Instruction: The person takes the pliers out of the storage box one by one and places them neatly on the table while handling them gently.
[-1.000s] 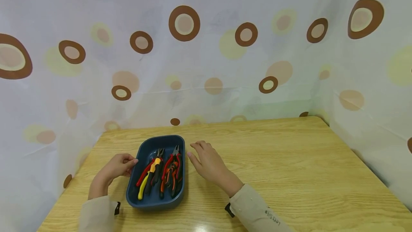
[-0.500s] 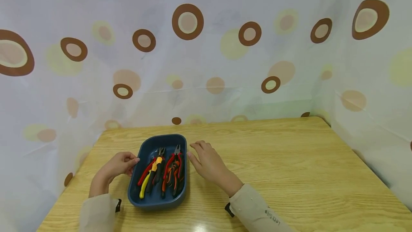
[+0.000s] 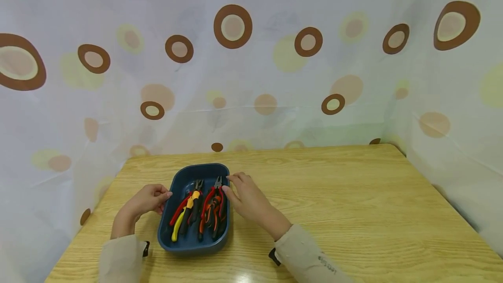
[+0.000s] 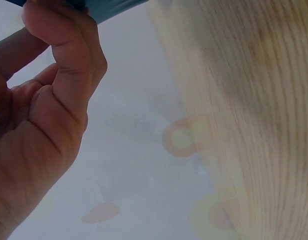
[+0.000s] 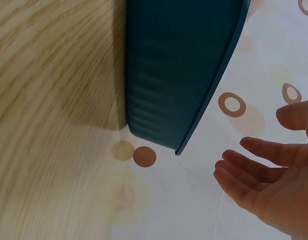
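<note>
Head view: spotted cloth [image 3: 275, 77], hung behind the desk. Wood-grain desk [image 3: 353, 204], one, seen below it. Blue tray [image 3: 192, 249], set on the desk's left part, between the two hands. Left hand [image 3: 147, 200]: tray's left rim pinched. Right hand [image 3: 249, 200]: fingers extended, held just beside the right rim. Pliers [image 3: 195, 202], several, red, yellow, orange and black handles, laid inside the tray.

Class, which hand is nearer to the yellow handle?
Left. The left hand holds the tray on the side nearest the yellow handle; the right hand is by the opposite side.
</note>
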A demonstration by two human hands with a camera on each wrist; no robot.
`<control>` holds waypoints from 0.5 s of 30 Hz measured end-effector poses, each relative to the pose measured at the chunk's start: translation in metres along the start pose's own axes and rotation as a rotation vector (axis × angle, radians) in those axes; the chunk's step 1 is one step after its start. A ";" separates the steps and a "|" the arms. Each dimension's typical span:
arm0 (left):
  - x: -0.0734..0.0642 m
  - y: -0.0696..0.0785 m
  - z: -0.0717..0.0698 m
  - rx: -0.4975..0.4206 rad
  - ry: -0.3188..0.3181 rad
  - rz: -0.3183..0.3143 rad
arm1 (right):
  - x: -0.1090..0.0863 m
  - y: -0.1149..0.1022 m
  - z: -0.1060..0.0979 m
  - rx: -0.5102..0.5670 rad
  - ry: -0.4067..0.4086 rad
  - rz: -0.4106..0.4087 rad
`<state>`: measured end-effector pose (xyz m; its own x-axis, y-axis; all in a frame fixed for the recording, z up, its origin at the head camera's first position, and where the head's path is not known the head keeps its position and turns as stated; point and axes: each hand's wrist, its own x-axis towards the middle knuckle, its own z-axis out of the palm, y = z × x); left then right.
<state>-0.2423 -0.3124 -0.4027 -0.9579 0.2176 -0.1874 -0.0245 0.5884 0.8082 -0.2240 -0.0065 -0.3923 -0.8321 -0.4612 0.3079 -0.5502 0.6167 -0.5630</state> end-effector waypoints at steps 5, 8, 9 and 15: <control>0.001 0.001 -0.001 0.002 -0.005 0.005 | 0.005 -0.008 0.002 0.078 -0.043 0.023; 0.001 0.002 -0.001 0.004 -0.005 0.001 | 0.008 -0.012 0.005 0.103 -0.065 0.041; 0.001 0.002 -0.001 0.005 -0.005 0.001 | 0.009 -0.013 0.007 0.113 -0.073 0.046; -0.002 0.003 0.001 0.010 0.003 0.003 | 0.013 -0.022 0.023 0.083 -0.135 0.068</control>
<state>-0.2404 -0.3097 -0.4005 -0.9589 0.2168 -0.1828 -0.0185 0.5954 0.8032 -0.2215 -0.0408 -0.3932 -0.8474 -0.5049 0.1643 -0.4805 0.5975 -0.6420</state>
